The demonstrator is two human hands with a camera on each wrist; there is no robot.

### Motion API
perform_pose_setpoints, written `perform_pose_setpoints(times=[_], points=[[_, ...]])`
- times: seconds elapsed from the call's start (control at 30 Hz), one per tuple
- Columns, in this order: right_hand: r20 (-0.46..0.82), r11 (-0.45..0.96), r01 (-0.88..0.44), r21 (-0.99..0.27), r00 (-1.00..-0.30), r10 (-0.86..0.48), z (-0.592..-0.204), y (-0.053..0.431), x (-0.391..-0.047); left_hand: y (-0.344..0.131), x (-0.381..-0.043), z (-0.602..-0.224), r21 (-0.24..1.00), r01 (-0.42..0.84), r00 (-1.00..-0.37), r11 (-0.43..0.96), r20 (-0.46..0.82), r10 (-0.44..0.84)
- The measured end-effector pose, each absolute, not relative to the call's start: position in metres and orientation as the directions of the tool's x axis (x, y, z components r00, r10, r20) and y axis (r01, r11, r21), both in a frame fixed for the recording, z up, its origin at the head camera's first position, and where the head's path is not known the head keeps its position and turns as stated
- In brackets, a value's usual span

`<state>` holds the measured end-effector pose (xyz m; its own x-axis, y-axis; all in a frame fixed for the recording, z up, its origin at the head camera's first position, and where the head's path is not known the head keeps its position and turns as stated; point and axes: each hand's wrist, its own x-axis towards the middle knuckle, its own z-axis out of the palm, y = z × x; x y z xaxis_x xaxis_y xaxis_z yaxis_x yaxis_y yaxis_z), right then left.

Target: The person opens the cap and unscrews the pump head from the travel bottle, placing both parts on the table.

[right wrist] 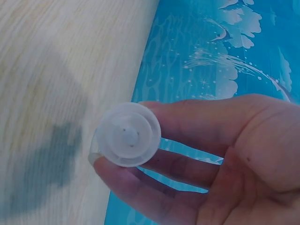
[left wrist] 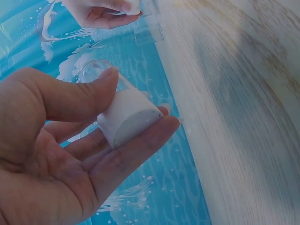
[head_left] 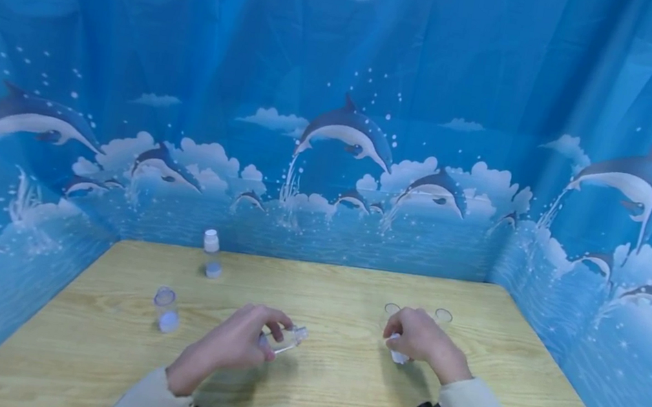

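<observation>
Above the left-middle of the table, my left hand [head_left: 238, 338] holds a small clear bottle [head_left: 289, 339] tilted, its neck toward the right. In the left wrist view the thumb presses on the side of this bottle [left wrist: 126, 115], whose lower part looks white, while the fingers support it from below. To the right, my right hand [head_left: 421, 336] pinches a white round cap [head_left: 397, 357] between thumb and fingers. The right wrist view shows the cap [right wrist: 129, 135] face on, with a raised ring inside its rim. The cap and the held bottle are well apart.
Two clear uncapped jars, one with its rim [head_left: 444, 315] showing, stand behind my right hand. At the left is an uncapped clear bottle [head_left: 165, 310] with white at its base. A white-capped bottle [head_left: 210, 251] stands at the back left. Dolphin-print curtains [head_left: 346, 60] surround the wooden table [head_left: 335, 406].
</observation>
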<state>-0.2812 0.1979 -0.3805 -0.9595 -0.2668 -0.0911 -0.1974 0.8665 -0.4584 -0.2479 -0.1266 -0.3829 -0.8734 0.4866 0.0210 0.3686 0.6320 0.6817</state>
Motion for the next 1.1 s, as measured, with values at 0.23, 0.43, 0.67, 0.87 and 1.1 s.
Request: perform_pose_setpoints(times=[0.23,0.43,0.67,0.87,1.1], points=[[-0.080,0.880,-0.184,-0.438,-0.967,-0.243,-0.386,0.194,-0.282,-0.126,-0.248,-0.384,0.681,0.367,-0.877,0.634,0.025,0.480],[-0.056,0.884,-0.221,-0.411,-0.962,-0.267,-0.389,0.192,-0.282,-0.126,-0.248,-0.383,0.675,0.363,-0.880,0.642,0.022,0.474],[-0.094,0.884,-0.190,-0.428,-0.963,-0.253,-0.390,0.192,-0.281,-0.126,-0.247,-0.382,0.684,0.370,-0.874,0.629,0.027,0.485],[-0.121,0.890,-0.169,-0.423,-0.963,-0.240,-0.390,0.193,-0.281,-0.127,-0.247,-0.383,0.679,0.377,-0.871,0.630,0.029,0.490],[-0.144,0.898,-0.146,-0.414,-0.964,-0.223,-0.392,0.193,-0.281,-0.127,-0.247,-0.383,0.677,0.376,-0.872,0.632,0.028,0.489]])
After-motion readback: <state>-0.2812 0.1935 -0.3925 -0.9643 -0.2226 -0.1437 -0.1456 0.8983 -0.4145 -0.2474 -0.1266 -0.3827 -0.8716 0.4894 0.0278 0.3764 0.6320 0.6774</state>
